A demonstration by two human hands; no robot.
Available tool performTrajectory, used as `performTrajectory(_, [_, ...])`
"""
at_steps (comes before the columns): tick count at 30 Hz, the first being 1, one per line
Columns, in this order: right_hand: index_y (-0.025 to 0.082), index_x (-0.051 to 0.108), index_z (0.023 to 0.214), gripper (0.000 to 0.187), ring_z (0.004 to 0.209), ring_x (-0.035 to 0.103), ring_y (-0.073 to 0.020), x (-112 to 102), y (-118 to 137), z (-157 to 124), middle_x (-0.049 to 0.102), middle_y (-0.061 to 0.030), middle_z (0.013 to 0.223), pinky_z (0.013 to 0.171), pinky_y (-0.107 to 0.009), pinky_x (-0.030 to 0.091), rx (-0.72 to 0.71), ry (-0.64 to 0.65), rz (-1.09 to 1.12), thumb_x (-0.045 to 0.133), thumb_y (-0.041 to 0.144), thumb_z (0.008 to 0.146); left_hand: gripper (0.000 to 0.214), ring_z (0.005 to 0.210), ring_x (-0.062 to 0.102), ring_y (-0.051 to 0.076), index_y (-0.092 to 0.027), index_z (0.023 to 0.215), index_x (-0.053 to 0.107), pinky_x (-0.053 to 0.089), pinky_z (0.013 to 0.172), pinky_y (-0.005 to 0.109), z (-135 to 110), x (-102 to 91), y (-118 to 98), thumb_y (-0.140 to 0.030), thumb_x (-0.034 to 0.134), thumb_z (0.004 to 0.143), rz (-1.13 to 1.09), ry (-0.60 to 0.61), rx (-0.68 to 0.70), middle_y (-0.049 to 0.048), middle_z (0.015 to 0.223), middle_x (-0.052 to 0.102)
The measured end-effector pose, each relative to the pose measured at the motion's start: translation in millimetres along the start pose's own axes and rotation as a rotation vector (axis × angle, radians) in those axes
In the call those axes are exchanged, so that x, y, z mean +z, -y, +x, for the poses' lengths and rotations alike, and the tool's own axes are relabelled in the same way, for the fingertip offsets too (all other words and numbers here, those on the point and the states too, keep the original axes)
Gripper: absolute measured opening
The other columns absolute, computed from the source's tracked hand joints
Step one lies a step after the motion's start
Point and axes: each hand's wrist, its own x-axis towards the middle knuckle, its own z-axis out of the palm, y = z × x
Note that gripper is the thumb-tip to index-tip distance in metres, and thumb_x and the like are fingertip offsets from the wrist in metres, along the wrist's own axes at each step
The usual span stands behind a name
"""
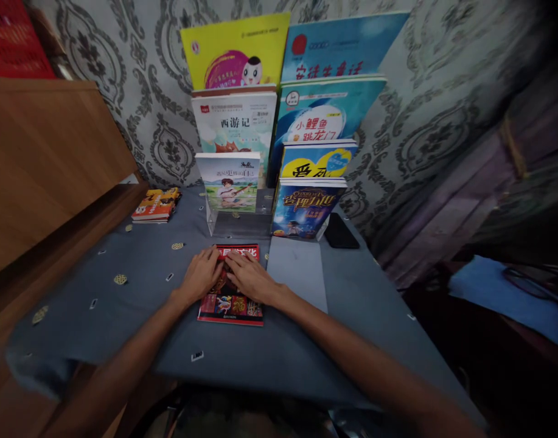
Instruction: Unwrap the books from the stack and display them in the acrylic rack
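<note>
A red and black book with Chinese characters and small colourful pictures on its cover lies closed on the grey-blue tablecloth. My left hand rests on its upper left side, fingers stretched forward. Across the upper middle of the cover lies my right hand, its fingers flat and pointing up and left. The hands are close together, and parts of the title are hidden under the fingers. Just beyond the book stands a clear acrylic stand with several books upright in tiers. A plain grey flat panel lies right of the book.
In the stand's front tier are a pale green book and a dark blue book. A black phone-like slab lies to the right. An orange book stack is at the left, near a wooden panel. Patterned curtain hangs behind.
</note>
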Motion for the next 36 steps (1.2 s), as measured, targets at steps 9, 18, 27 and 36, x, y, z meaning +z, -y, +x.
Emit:
performTrajectory(9, [0.013,0.053,0.140,0.043,0.142,0.043,-0.0295,-8.6,-39.6,-31.6,0.050,-0.0192,0.149,0.116,-0.058,0.030,0.202,-0.090,-0.008,0.044,0.031,0.101,0.031,0.124,0.054,0.027,-0.018,0.126,0.052,0.043,0.104,0.044,0.5,3.1,1.7,-0.030,0.038,0.101,-0.015,0.002,0.009,0.0145,0.138,0.057])
performTrajectory(18, [0.012,0.051,0.142,0.047,0.143,0.042,-0.0256,-10.1,-55.9,-35.7,0.047,-0.0184,0.152,0.120,-0.053,0.027,0.181,-0.070,0.088,0.047,0.029,0.099,0.035,0.133,0.048,0.028,-0.016,0.129,0.051,0.041,0.108,0.046,4.9,2.5,4.2,-0.031,0.036,0.101,-0.012,0.036,0.004,0.0162,0.142,0.055])
performTrajectory(27, [0.010,0.047,0.146,0.049,0.146,0.038,-0.0252,-9.5,-63.6,-32.4,0.044,-0.0182,0.154,0.121,-0.051,0.026,0.156,-0.059,0.111,0.044,0.029,0.100,0.036,0.139,0.045,0.030,-0.012,0.127,0.055,0.040,0.110,0.047,16.6,-0.4,4.5,-0.028,0.036,0.101,0.079,0.040,0.037,0.0182,0.142,0.056])
performTrajectory(36, [0.017,0.033,0.154,0.056,0.144,0.040,-0.0269,3.6,-76.5,-34.6,0.045,-0.0154,0.154,0.119,-0.055,0.030,0.095,-0.133,0.167,0.041,0.031,0.100,0.047,0.137,0.048,0.023,-0.019,0.136,0.056,0.037,0.114,0.047,24.3,8.3,-20.6,-0.009,0.041,0.092,-0.146,0.074,0.362,0.0092,0.143,0.059])
